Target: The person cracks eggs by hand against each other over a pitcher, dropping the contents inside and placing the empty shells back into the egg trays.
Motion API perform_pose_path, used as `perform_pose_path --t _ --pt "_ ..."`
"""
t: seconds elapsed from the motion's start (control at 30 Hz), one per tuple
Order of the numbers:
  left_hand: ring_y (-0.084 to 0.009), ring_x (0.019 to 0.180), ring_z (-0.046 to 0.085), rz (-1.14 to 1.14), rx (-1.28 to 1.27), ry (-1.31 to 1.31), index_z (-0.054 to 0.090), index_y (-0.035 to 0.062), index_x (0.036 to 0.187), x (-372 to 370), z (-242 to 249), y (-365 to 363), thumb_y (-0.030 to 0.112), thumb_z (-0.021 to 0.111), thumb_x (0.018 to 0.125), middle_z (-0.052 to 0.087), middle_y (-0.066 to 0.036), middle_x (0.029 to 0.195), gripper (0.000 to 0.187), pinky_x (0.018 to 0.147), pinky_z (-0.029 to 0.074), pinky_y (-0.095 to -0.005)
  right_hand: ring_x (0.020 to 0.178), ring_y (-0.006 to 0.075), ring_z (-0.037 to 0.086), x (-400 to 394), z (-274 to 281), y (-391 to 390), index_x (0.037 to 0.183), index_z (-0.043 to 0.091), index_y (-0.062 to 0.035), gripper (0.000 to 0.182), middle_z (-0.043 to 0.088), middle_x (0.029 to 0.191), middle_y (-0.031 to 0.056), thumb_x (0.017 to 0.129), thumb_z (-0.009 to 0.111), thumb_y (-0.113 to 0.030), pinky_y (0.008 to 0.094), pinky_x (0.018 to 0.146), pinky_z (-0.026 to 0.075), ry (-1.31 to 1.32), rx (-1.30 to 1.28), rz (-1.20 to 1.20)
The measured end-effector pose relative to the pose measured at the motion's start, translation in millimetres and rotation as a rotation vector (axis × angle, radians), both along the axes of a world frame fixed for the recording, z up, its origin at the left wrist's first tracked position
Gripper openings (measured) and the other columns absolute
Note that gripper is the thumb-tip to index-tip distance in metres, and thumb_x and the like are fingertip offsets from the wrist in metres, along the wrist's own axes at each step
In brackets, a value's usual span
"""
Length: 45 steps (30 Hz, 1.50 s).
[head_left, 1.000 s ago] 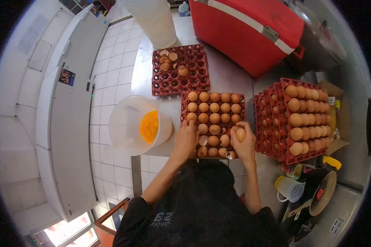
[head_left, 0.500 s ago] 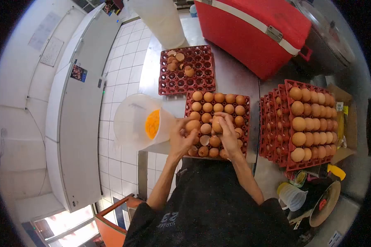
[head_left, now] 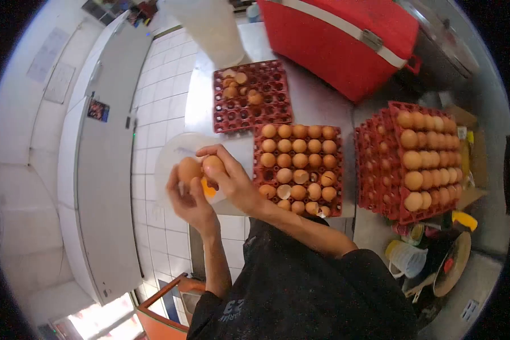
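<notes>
Two hands, each grasping one egg: the left hand (head_left: 194, 204) has its fingers curled round one egg (head_left: 188, 171), the right hand (head_left: 236, 184) holds a second egg (head_left: 213, 165) just beside it, both over the single translucent bucket (head_left: 175, 144), where yellow liquid egg (head_left: 209, 190) shows. Whether either egg is cracked, I cannot tell.

Two red trays lie on the desk (head_left: 320, 85). The near tray (head_left: 339, 164) has fifteen eggs in its three far rows, with eggs and broken shells mixed nearer; the far tray (head_left: 266, 112) carries a small cluster of shells (head_left: 230, 85). At right rises one tray stack (head_left: 391, 164), its layers too blurred to count.

One red cooler (head_left: 334, 51) and one tall container (head_left: 209, 34) block the far side. The right forearm crosses the near tray's near left corner. Bucket and near tray sit by the desk's edges; bare metal runs between far tray and cooler, and a narrow gap before the stack.
</notes>
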State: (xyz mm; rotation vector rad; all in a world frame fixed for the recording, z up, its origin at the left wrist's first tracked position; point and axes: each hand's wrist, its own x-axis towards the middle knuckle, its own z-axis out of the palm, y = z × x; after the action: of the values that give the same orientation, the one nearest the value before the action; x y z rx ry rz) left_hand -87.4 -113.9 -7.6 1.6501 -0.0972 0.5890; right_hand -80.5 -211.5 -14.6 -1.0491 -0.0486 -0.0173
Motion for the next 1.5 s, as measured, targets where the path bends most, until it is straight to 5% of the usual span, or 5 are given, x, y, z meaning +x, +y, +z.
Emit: perform_pose_path --t 0.27,0.7,0.9,1.07,1.5 --pt "-0.0204 0.109 0.065 -0.392 0.098 0.370 0.053 -0.0026 0.136 38.8 11.1 86.6 0.016 0.064 0.100 0.061 -0.016 0.128 0.042 0.094 0.054 -0.0320 0.102 0.0329 0.068 43.4 -7.2 8.6 0.132 0.058 -0.0062 0.049 0.068 0.111 0.0194 0.085 0.071 -0.012 0.0384 0.094 0.053 -0.272 -0.490 0.041" --pt "-0.0228 0.105 0.067 -0.479 0.236 0.311 0.047 0.0022 0.125 61.1 0.1 90.5 0.000 0.067 0.088 0.059 -0.013 0.112 0.043 0.082 0.056 -0.0319 0.079 0.0114 0.057 71.5 -13.5 5.3 0.131 0.035 -0.0018 0.042 0.058 0.100 0.0094 0.099 0.056 -0.018 0.0255 0.069 0.048 0.132 -0.005 0.416" --pt "-0.0287 0.095 0.073 -0.498 0.468 0.212 0.054 0.0028 0.123 69.1 26.7 88.9 0.004 0.072 0.086 0.072 -0.019 0.099 0.040 0.079 0.057 -0.0359 0.119 0.0306 0.057 74.6 -4.8 -4.7 0.132 0.048 0.0026 0.045 0.057 0.119 0.0210 0.093 0.060 -0.017 0.0366 0.099 0.048 -0.301 -0.583 0.355" --pt "-0.0340 0.093 0.074 -0.479 0.670 0.071 0.057 0.0028 0.120 78.0 16.5 90.9 0.004 0.074 0.085 0.072 -0.019 0.102 0.039 0.079 0.058 -0.0386 0.112 0.0469 0.057 76.9 -3.8 -3.5 0.121 0.048 0.0063 0.042 0.053 0.123 0.0326 0.089 0.062 -0.017 0.0463 0.099 0.048 -0.602 -0.940 0.287" --pt "-0.0328 0.086 0.071 -0.299 1.038 -0.211 0.061 0.0091 0.118 89.7 38.8 117.5 -0.002 0.078 0.076 0.070 -0.013 0.099 0.047 0.070 0.058 -0.0386 0.100 0.0378 0.060 96.8 3.4 13.0 0.121 0.049 0.0077 0.035 0.056 0.106 0.0221 0.090 0.054 -0.008 0.0443 0.086 0.050 -0.974 -1.120 -0.017"
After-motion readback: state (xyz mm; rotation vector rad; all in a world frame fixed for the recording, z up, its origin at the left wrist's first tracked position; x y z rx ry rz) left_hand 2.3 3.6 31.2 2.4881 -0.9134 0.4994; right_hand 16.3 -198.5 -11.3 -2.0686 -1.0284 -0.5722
